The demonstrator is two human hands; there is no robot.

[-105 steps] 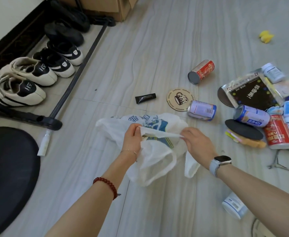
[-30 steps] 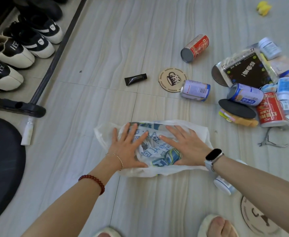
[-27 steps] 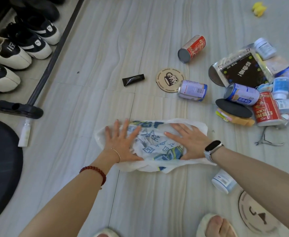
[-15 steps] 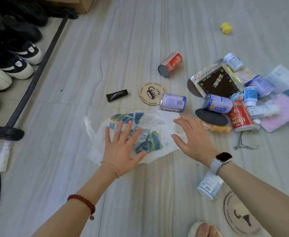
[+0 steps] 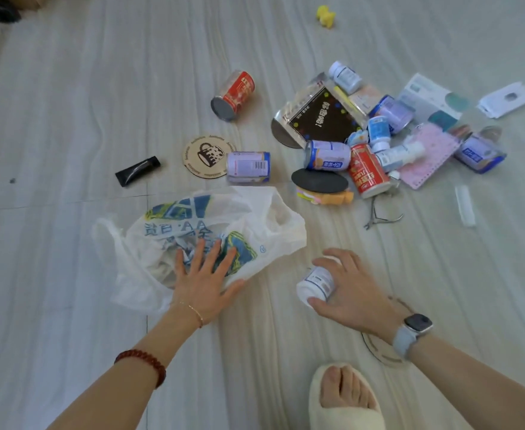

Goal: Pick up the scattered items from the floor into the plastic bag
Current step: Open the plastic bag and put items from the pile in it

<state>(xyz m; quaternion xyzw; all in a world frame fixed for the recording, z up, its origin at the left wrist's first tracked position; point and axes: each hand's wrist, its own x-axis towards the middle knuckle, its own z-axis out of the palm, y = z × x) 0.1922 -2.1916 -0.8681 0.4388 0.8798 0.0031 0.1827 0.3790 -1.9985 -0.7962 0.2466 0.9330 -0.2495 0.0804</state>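
Head view, the only view. My left hand [image 5: 204, 282] lies flat with fingers [image 5: 199, 255] straight and spread, pressing the near side of the plastic bag [image 5: 205, 234] to the floor [image 5: 69, 119]; it grips nothing. My right hand [image 5: 349, 290] has fingers curled around a small white bottle [image 5: 315, 285], thumb at its near end, at about 3 o'clock from the bag and just beside it. I cannot tell whether the bottle has left the floor.

Judgement on the step: the bag's mouth appears to gape toward 1 o'clock but lies slack. I would have the left hand pinch one upper edge and lift it to hold the mouth open, then feed the bottle in end-first, so it does not push the film shut.

Materials: the bag is thin, crinkled, translucent white film with blue and green print, and should slide readily on the smooth pale floor. The bottle is a rigid plastic cylinder with a paper label. The remaining scatter sits from 12 to 2 o'clock, well apart from the hands: a red can [image 5: 233, 94] and a lavender can [image 5: 248, 166], both round and likely to roll; a flat round coaster [image 5: 204, 156]; a black tube [image 5: 137, 170]; metal nippers [image 5: 382, 217].
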